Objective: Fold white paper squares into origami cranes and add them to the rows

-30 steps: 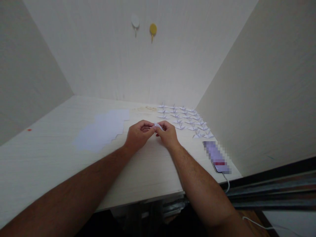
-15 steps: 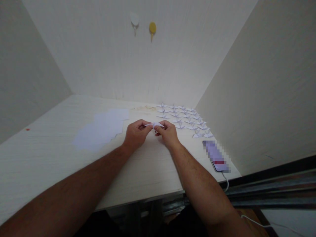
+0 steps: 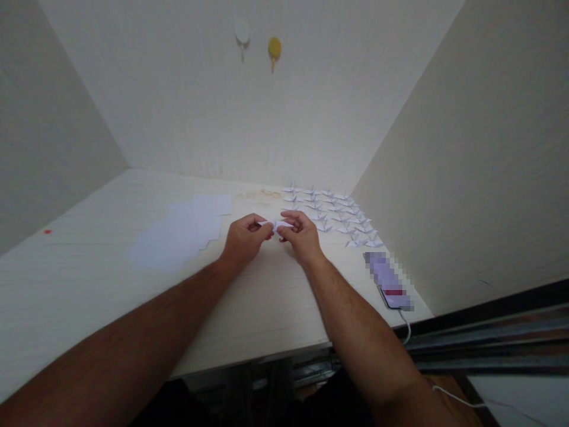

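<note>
A small folded white paper crane (image 3: 277, 225) is held between my two hands above the table, its middle partly covered by my thumbs. My left hand (image 3: 247, 235) pinches its left side between thumb and fingers. On the other side, my right hand (image 3: 301, 235) grips it with the thumb on the near face, the index finger lifted a little away. Several finished paper cranes (image 3: 340, 212) stand in rows just beyond and right of my right hand. To the left of my left hand lie overlapping white paper sheets (image 3: 178, 234).
A phone (image 3: 386, 281) with a blurred screen and a white cable lies near the table's right edge. Walls enclose the table (image 3: 253, 320) at the back and right. Two hooks, one white (image 3: 242, 32) and one yellow (image 3: 274, 47), hang on the back wall.
My right hand's fingers have lifted and spread slightly from the paper, while its thumb stays on it. Both hands remain in nearly the same place.
</note>
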Tool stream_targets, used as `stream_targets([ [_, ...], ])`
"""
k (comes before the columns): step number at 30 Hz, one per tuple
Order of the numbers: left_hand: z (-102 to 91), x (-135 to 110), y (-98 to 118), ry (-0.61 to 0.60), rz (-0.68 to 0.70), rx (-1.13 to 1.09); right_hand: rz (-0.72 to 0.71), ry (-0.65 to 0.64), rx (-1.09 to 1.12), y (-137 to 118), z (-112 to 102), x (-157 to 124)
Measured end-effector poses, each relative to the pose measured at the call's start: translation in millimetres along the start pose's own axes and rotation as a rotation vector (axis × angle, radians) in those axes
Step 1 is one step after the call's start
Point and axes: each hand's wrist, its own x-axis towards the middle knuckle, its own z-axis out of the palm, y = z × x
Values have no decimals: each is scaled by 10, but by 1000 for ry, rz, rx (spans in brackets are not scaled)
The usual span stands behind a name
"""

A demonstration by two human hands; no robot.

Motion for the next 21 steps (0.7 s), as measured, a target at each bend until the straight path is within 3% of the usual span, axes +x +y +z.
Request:
stream_targets([
  [6, 26, 20, -23, -41, -143, -166, -105, 3, -214, -10, -2, -27],
  [14, -8, 19, -32, -222, -146, -197, -166, 36, -332, -16, -29, -30],
  [21, -7, 40, 3, -22, -142, -129, -167, 22, -341, -9, -32, -38],
])
